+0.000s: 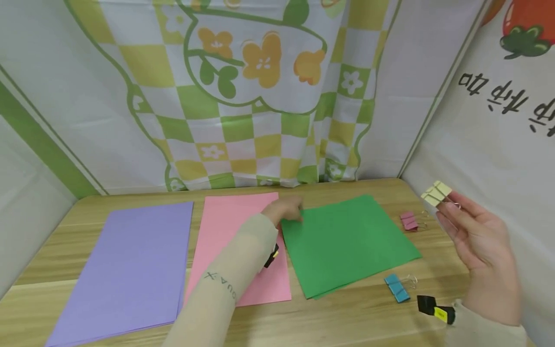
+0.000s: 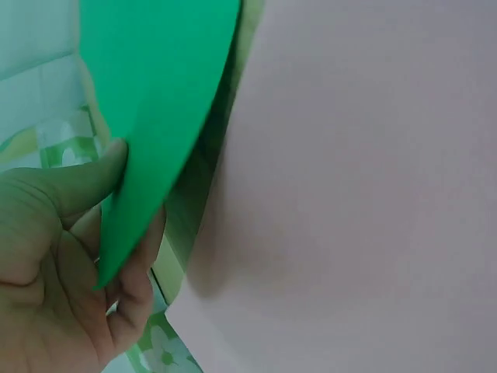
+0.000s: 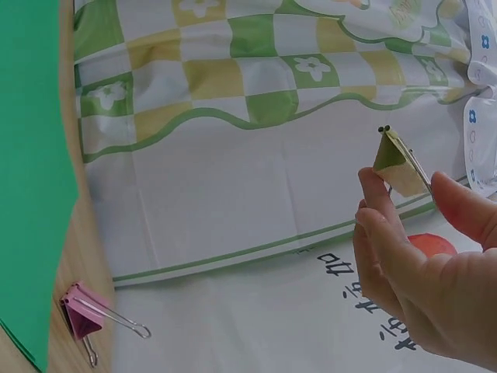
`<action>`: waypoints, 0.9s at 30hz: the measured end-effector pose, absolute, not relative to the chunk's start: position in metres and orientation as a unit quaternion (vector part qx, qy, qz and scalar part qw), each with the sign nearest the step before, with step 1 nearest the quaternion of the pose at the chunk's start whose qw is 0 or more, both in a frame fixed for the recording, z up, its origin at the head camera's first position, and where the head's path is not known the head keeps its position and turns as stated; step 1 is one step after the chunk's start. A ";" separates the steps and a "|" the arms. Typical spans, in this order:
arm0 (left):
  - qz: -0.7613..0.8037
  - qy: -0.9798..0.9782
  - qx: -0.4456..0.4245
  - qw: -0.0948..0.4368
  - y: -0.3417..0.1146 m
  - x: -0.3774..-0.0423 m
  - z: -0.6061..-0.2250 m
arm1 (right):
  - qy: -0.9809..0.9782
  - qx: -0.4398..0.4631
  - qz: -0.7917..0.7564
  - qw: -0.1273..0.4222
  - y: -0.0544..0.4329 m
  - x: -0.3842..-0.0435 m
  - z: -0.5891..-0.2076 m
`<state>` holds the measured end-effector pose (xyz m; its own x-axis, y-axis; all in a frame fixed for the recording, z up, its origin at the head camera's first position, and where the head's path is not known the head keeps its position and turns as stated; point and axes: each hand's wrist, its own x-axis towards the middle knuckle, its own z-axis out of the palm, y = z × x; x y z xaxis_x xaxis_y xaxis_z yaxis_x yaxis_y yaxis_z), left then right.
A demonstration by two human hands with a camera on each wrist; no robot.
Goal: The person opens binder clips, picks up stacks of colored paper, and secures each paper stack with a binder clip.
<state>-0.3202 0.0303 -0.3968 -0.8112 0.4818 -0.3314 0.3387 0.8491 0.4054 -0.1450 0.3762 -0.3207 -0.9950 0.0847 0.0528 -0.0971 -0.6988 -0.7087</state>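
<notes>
Between thumb and fingers, my left hand (image 2: 70,241) pinches a corner of the green paper (image 1: 347,246), lifting it slightly in the left wrist view. My left forearm crosses over the pink paper (image 1: 230,217) in the head view. At the right, my right hand (image 1: 481,236) is raised above the table and pinches a pale yellow binder clip (image 1: 436,193) by its wire handles. Below that hand, a pink binder clip (image 1: 409,221) and a blue binder clip (image 1: 396,288) lie on the table, right of the green paper.
Purple paper (image 1: 130,265) lies at the left of the wooden table (image 1: 329,323). A checkered cloth (image 1: 260,140) hangs behind the table's back edge. White fabric with a printed tomato (image 1: 526,29) and characters closes off the right side.
</notes>
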 end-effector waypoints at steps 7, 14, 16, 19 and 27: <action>0.261 0.897 0.238 0.265 0.020 -0.327 -0.398 | -0.375 -0.010 0.925 0.054 0.378 -0.144 -0.320; 0.359 0.852 0.188 0.330 0.012 -0.325 -0.400 | -0.357 -0.008 0.932 0.054 0.380 -0.144 -0.321; 0.377 0.845 0.163 0.343 0.010 -0.325 -0.402 | -0.361 -0.003 0.931 0.052 0.379 -0.145 -0.322; 0.408 0.833 0.123 0.354 0.006 -0.324 -0.405 | -0.366 0.012 0.929 0.041 0.379 -0.146 -0.323; 0.453 0.804 0.080 0.377 -0.006 -0.323 -0.403 | -0.375 0.045 0.926 0.004 0.379 -0.147 -0.324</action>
<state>-0.3227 -0.0064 -0.4025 -0.7022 0.4708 -0.5341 -0.2128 0.5771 0.7885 -0.1471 0.3787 -0.3244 -0.9960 -0.0269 0.0853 -0.0400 -0.7190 -0.6939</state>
